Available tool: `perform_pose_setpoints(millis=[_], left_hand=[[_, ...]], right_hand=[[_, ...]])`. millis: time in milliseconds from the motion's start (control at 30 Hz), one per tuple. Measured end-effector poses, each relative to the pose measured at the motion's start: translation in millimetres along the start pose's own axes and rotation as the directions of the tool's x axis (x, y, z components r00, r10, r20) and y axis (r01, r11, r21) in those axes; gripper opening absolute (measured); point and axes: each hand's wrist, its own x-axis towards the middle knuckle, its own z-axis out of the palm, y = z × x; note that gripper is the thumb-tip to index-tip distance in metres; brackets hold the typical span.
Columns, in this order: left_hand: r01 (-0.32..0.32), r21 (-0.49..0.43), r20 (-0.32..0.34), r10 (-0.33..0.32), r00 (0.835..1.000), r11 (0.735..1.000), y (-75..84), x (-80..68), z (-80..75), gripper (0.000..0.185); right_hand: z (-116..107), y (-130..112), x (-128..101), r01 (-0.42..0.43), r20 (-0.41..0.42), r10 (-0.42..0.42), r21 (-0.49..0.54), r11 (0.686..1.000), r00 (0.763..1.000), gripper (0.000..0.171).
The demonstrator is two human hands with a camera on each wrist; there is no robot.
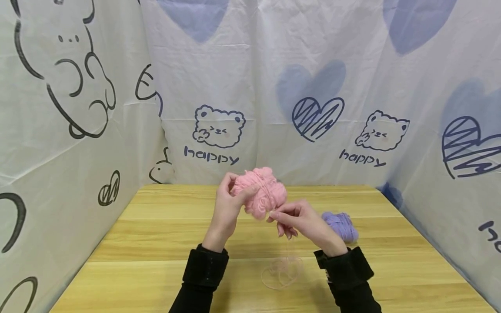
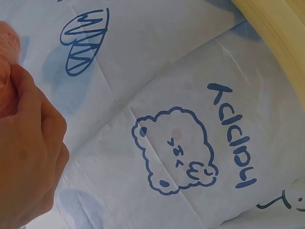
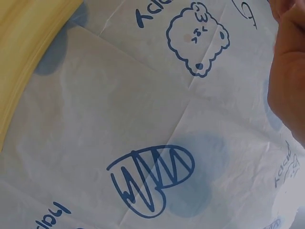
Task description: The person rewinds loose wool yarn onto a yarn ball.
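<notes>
A pink skein of yarn (image 1: 267, 191) is held above the table by my left hand (image 1: 228, 206), the thumb across its front and the fingers behind. At the skein's lower right edge, my right hand (image 1: 301, 219) pinches the pink yarn between thumb and forefinger. A loose pink strand (image 1: 282, 271) hangs below and lies in loops on the tabletop. In the left wrist view, part of the pink skein (image 2: 8, 67) shows beside my left hand (image 2: 31, 148). The right wrist view catches only part of my right hand (image 3: 290, 71); its fingertips are cut off.
A purple skein of yarn (image 1: 339, 226) lies on the wooden table (image 1: 156, 243), just beyond my right wrist. White cloth (image 1: 258, 78) with blue hearts and bear drawings hangs behind the table and along both sides.
</notes>
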Motion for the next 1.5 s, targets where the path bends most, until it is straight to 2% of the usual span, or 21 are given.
perform_pose_setpoints(millis=[300,533,700,933,1033,1167,1400,1500], left_hand=[[0.024,-0.178,0.077,-0.011,0.997,0.984,2.7,1.2,-0.4,0.021],[0.057,-0.206,0.186,-0.018,0.982,0.977,5.3,1.4,-2.5,0.019],[0.077,-0.193,0.292,-0.018,0.956,0.978,7.4,-0.2,-5.0,0.022],[0.123,-0.165,0.431,-0.040,0.901,0.979,8.8,-2.2,-5.9,0.025],[0.118,-0.139,0.471,-0.040,0.881,0.983,9.1,-2.8,-5.9,0.025],[0.115,-0.115,0.500,-0.043,0.865,0.987,10.2,-3.6,-6.3,0.025],[0.130,-0.086,0.554,-0.061,0.830,0.988,8.1,-4.6,-7.7,0.026],[0.128,-0.061,0.572,-0.070,0.817,0.990,6.6,-5.1,-8.0,0.026]], right_hand=[[0,3,2,0.004,-0.002,-0.004,0.017,1.000,1.000,0.031],[-2,4,2,0.012,0.002,-0.013,0.007,1.000,1.000,0.027],[-5,3,0,-0.001,0.017,0.002,-0.025,1.000,1.000,0.017],[-9,3,-5,-0.027,0.058,0.028,-0.013,1.000,0.998,0.009],[-13,4,-6,0.037,0.110,-0.034,-0.027,0.999,0.993,0.010],[-19,4,-8,0.097,0.180,-0.087,-0.045,0.994,0.980,0.014],[-20,3,-10,-0.017,0.103,0.017,-0.006,1.000,0.994,0.015],[-20,4,-10,-0.007,0.065,0.007,0.013,1.000,0.998,0.018]])
